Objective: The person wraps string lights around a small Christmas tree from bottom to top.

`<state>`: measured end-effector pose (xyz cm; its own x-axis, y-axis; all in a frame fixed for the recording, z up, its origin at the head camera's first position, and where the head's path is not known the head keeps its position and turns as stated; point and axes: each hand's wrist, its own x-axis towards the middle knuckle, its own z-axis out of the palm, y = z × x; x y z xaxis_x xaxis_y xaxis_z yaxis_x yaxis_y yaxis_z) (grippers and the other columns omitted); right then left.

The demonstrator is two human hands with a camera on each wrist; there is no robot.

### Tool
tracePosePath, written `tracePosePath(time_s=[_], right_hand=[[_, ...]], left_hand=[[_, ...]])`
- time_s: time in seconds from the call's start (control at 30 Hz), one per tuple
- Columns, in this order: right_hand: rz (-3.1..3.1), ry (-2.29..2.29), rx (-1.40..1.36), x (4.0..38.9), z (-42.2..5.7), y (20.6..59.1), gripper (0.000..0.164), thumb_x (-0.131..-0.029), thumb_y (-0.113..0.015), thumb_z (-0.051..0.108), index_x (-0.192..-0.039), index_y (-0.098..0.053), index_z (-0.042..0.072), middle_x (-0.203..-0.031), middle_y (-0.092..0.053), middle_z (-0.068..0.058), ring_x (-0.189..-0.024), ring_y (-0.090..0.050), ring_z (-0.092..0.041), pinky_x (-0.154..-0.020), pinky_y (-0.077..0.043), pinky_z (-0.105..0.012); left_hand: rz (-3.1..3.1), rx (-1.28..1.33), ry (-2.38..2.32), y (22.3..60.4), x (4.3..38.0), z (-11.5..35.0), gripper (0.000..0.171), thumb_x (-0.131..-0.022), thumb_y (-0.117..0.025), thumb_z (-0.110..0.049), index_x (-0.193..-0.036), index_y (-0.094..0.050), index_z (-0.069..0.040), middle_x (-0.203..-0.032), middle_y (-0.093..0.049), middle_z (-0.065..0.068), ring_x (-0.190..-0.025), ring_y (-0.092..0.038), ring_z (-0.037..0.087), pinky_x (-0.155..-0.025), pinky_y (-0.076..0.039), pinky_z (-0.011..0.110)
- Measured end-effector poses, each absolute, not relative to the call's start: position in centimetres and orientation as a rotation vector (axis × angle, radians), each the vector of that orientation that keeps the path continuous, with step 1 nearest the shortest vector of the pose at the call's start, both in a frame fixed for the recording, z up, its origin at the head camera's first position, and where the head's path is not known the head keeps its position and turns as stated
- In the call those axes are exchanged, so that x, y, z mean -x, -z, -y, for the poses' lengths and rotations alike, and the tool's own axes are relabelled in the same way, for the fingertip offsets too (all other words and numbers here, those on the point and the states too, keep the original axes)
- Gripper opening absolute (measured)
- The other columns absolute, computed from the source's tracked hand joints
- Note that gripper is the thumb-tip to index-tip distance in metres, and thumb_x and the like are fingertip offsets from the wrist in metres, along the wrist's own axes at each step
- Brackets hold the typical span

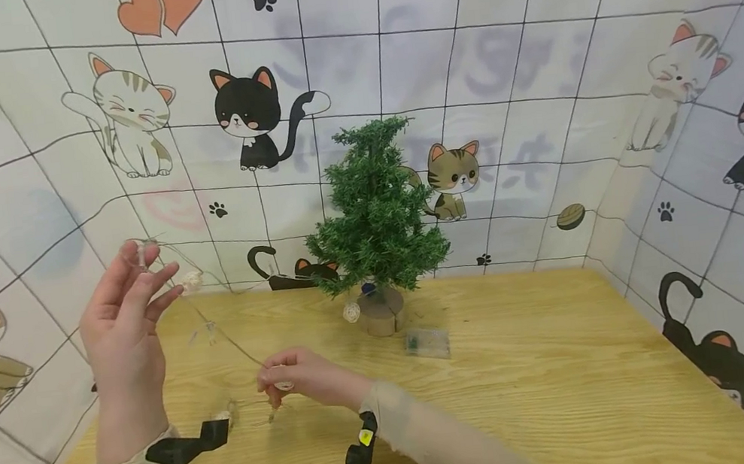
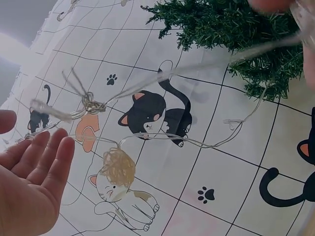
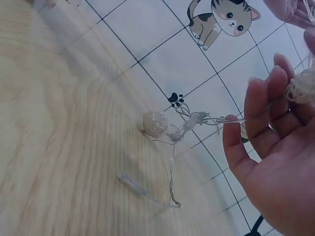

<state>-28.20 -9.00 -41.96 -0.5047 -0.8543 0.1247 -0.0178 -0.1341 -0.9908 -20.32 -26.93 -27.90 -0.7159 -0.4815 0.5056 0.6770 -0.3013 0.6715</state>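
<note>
A thin light string (image 1: 237, 346) with pale woven balls runs between the two hands. My left hand (image 1: 124, 318) is raised at the left and holds the wire between thumb and fingertips. Near those fingers, a woven ball (image 2: 118, 166) hangs from the wire, and a tangled knot (image 2: 93, 104) shows beside it. Lower down, just above the table, my right hand (image 1: 309, 378) pinches the string; a second ball (image 3: 302, 88) sits at its fingers. Below that hand trails a twisted bunch of wire (image 3: 189, 125). Another ball (image 3: 155, 124) appears near the table surface.
A small green artificial tree (image 1: 377, 216) stands on a wooden stump base (image 1: 381, 316) at the back. Beside the base are a white woven ball (image 1: 351, 312) and a dark blue ball (image 1: 368, 288). A clear flat plastic piece (image 1: 427, 342) lies in front. Cat-print cloth (image 1: 340, 61) surrounds the table.
</note>
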Motion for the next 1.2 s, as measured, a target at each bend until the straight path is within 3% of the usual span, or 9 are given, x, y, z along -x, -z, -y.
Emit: tracePosePath(time_s=[0.2, 0.33, 0.53, 0.8, 1.0, 1.2], right_hand=[[-1.552, 1.635, 1.083, 28.2, 5.4, 40.9, 0.025, -0.093, -0.050, 0.002, -0.108, -0.053, -0.019, -0.085, -0.059, 0.002, -0.067, -0.052, -0.008, -0.066, -0.048, -0.024], [-1.694, 1.614, 1.074, 28.2, 3.1, 39.9, 0.025, -0.095, -0.057, 0.004, -0.115, -0.058, -0.012, -0.089, -0.062, 0.003, -0.068, -0.053, -0.007, -0.065, -0.049, -0.024], [-1.845, 1.660, 0.993, 28.5, -0.3, 37.8, 0.025, -0.100, -0.055, 0.013, -0.112, -0.063, -0.008, -0.071, -0.057, -0.003, -0.059, -0.053, -0.013, -0.058, -0.049, -0.029], [-2.082, 1.590, 1.005, 29.0, -4.6, 34.6, 0.022, -0.101, -0.055, 0.014, -0.109, -0.068, -0.001, -0.073, -0.057, -0.005, -0.058, -0.046, -0.014, -0.052, -0.037, -0.026], [-2.249, 1.542, 1.133, 29.3, -7.3, 31.3, 0.019, -0.100, -0.056, 0.012, -0.104, -0.070, 0.000, -0.065, -0.054, -0.004, -0.051, -0.037, -0.013, -0.049, -0.034, -0.027], [-2.434, 1.474, 1.141, 29.6, -9.5, 28.2, 0.017, -0.098, -0.058, 0.014, -0.102, -0.072, 0.005, -0.059, -0.049, 0.000, -0.049, -0.034, -0.013, -0.048, -0.032, -0.026]], left_hand=[[1.168, 0.245, 2.071, 27.8, 20.1, 26.9, 0.041, -0.094, -0.062, -0.003, -0.134, -0.056, 0.001, -0.127, -0.056, 0.018, -0.104, -0.063, 0.026, -0.077, -0.055, 0.027], [1.168, 0.257, 2.059, 27.6, 20.1, 26.7, 0.040, -0.095, -0.060, -0.004, -0.134, -0.056, -0.001, -0.131, -0.052, 0.018, -0.108, -0.061, 0.027, -0.080, -0.054, 0.026], [1.185, 0.324, 2.064, 27.5, 20.3, 26.0, 0.041, -0.098, -0.057, -0.011, -0.138, -0.054, -0.004, -0.134, -0.051, 0.018, -0.113, -0.058, 0.027, -0.086, -0.051, 0.027], [1.581, 0.432, 1.823, 26.8, 20.8, 25.5, 0.050, -0.103, -0.047, -0.032, -0.150, -0.037, -0.019, -0.154, -0.033, 0.004, -0.137, -0.028, 0.021, -0.110, -0.026, 0.025], [1.923, 0.405, 1.385, 26.0, 21.4, 26.1, 0.051, -0.106, -0.032, -0.023, -0.155, -0.019, -0.028, -0.160, -0.019, -0.004, -0.142, -0.021, 0.013, -0.113, -0.013, 0.026], [1.977, 0.381, 0.954, 25.9, 23.8, 26.8, 0.071, -0.093, -0.052, -0.008, -0.156, -0.020, -0.018, -0.161, -0.015, 0.000, -0.146, -0.008, 0.015, -0.116, -0.005, 0.034]])
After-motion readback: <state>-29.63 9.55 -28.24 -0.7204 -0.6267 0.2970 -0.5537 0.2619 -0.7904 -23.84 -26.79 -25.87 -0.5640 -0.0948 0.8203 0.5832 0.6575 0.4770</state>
